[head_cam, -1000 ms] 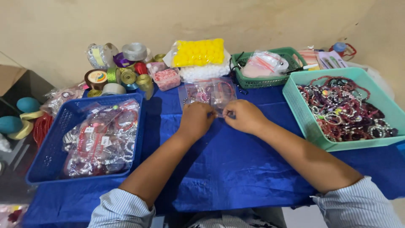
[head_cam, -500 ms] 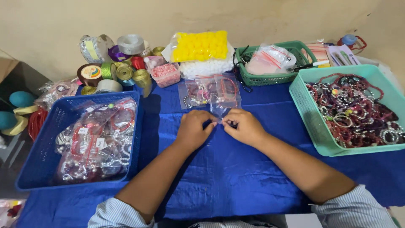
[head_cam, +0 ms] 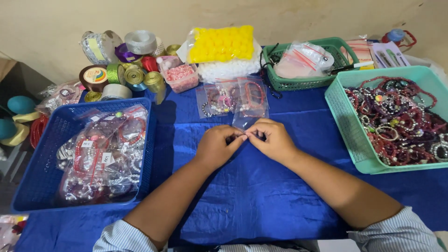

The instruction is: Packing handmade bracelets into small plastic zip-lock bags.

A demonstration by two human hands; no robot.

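Left hand and right hand pinch clear bag edge on tabletop. Risk: slick plastic slips from fingertips, seal stays partly unpressed, bracelet could spill.

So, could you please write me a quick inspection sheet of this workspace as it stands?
Surface: table under a blue cloth, wrinkled.
Job's things: small clear bag pinched at its edge by both hands; more clear bags with bracelets lie just behind it.
Clutter: blue basket of bagged bracelets; teal basket of loose bracelets; green basket of bags; ribbon rolls; yellow pack.
Grippers: left hand and right hand, fingertips meeting on the bag.
Cables: nothing seen.
Surroundings: plain beige wall; teal balls at the far left.
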